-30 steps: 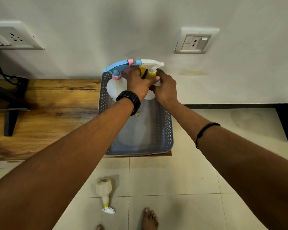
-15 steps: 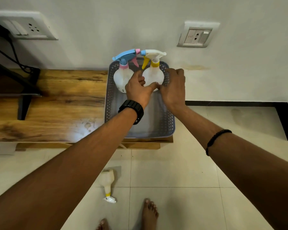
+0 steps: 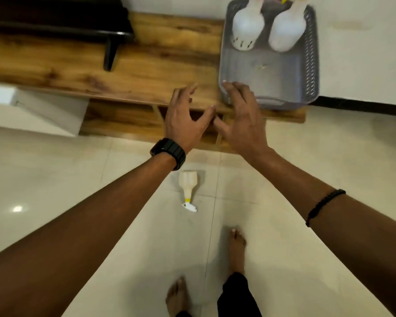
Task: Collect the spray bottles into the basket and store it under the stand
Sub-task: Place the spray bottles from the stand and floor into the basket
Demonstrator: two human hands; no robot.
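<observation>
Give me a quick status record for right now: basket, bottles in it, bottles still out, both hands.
basket: grey basket on top of the wooden stand, not yet stored
bottles in basket: two, left bottle and right bottle, upright at the far end
bottles out: one floor bottle lying on the tiles
left hand: open, empty
right hand: open, empty, by the basket's near edge

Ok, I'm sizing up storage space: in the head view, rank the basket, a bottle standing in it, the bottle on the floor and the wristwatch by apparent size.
1. Grey basket
2. Standing bottle, top cropped
3. Floor bottle; real order with the standing one is unsure
4. Black wristwatch
</observation>
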